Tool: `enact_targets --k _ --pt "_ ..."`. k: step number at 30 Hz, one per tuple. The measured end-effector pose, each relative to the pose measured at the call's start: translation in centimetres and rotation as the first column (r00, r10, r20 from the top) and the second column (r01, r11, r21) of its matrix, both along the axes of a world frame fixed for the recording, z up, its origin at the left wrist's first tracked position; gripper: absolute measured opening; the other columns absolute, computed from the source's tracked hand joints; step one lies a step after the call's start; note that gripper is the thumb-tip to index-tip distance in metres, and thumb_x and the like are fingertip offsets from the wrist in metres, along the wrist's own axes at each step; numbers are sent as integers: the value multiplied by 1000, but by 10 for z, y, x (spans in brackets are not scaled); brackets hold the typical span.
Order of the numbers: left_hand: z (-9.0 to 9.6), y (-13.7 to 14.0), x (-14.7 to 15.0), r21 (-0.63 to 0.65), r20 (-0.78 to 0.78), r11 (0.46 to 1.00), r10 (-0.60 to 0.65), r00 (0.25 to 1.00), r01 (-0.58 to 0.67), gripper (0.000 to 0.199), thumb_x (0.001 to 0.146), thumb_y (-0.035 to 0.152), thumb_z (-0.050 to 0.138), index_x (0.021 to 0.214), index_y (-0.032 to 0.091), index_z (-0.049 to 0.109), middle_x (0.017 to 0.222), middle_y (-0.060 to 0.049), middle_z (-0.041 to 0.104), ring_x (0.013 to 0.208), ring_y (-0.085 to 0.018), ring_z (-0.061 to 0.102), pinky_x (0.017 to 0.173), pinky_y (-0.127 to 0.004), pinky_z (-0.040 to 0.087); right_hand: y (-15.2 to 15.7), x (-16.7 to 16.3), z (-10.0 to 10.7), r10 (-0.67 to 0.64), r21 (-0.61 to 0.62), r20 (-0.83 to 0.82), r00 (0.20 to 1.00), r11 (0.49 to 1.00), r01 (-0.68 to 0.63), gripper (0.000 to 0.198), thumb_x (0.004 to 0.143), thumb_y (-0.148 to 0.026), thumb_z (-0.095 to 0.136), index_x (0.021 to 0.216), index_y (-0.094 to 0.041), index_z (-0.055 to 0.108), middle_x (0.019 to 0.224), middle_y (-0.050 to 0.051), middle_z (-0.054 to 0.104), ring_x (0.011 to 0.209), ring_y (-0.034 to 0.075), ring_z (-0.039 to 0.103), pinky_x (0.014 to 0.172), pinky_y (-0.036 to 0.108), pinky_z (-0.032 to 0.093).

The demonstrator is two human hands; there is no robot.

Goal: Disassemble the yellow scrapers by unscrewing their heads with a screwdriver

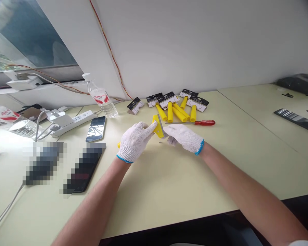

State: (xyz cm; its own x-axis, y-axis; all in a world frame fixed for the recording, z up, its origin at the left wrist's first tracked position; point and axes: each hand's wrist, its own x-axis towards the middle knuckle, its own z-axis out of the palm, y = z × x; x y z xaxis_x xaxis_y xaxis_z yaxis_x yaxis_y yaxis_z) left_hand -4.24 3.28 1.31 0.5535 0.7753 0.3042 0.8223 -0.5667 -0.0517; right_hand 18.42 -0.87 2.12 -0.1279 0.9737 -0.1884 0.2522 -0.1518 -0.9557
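My left hand point(137, 140), in a white knitted glove with a blue cuff, is closed around a yellow scraper point(155, 128). Its thumb presses on the flat yellow head, and the end of the yellow handle peeks out left of the glove. A grey metal blade point(160, 125) runs along the head's right edge. My right hand point(183, 136), gloved alike, has its fingers pinched at that blade; the fingertips are partly hidden. On the table just below the head is a small thing point(160, 142), too small to name. Behind my right hand lies a screwdriver point(204, 122) with a red handle.
Several yellow handles point(170, 112) with black-and-white cards point(167, 99) lie near the wall. To the left are a water bottle point(102, 100), a power strip point(75, 121), a phone point(95, 129) and a dark blurred device point(86, 167). A striped black strip point(295, 119) rests at right.
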Motion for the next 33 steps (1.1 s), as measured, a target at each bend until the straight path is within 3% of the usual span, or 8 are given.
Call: enact_targets --k 9,13,16,19,23,27,29,33 --pt "-2 -1 2 42 -10 999 -25 1000 25 42 109 29 44 144 39 63 109 -7 69 86 -22 61 62 -32 33 0 -4 1 21 48 90 996 999 -25 25 100 -36 56 80 -20 55 76 -2 60 70 12 63 67 24 49" --pt "1 -1 -1 -109 297 993 -2 955 36 33 107 34 46 130 28 69 98 -6 68 80 -19 60 64 -29 37 -2 -1 6 -36 84 114 993 996 26 29 102 -42 54 93 -19 69 94 3 72 75 13 66 72 27 52" --pt "13 -4 -4 -439 579 896 230 782 61 28 105 42 48 96 21 65 72 -1 64 65 -16 58 62 -27 42 0 3 4 -180 221 214 960 966 132 28 101 -43 56 95 -20 71 96 3 74 78 16 68 73 29 51" --pt "26 -7 -6 -637 625 753 381 681 164 30 104 46 48 90 22 60 55 3 57 56 -16 56 61 -26 45 2 5 1 -259 344 284 923 926 154 24 99 -42 59 100 -22 73 94 1 74 80 17 67 74 30 49" --pt "34 -10 -6 -701 625 671 414 662 242 25 101 44 52 90 22 58 54 4 56 53 -14 56 60 -25 45 0 6 -1 -258 389 339 905 914 115 26 99 -41 57 106 -23 74 93 1 74 75 16 62 70 31 46" --pt "30 -12 -5 -739 651 570 467 599 359 23 96 46 58 99 23 56 73 3 65 50 -11 56 57 -25 47 -3 5 -4 -241 384 332 912 918 103 29 99 -42 57 112 -23 74 99 4 74 73 17 58 65 30 46" --pt "26 -12 -4 -749 637 551 449 626 367 23 92 44 62 97 23 55 77 2 67 50 -11 55 56 -25 47 -4 0 -5 -269 423 336 902 900 111 29 97 -42 59 114 -23 73 102 6 74 76 18 60 65 30 48" --pt "18 -11 -3 -778 579 533 405 708 331 27 93 45 60 82 23 50 58 2 60 55 -14 55 60 -25 48 -7 -11 -2 -331 510 476 815 859 50 28 95 -40 60 114 -23 73 105 9 73 82 21 63 67 32 50"
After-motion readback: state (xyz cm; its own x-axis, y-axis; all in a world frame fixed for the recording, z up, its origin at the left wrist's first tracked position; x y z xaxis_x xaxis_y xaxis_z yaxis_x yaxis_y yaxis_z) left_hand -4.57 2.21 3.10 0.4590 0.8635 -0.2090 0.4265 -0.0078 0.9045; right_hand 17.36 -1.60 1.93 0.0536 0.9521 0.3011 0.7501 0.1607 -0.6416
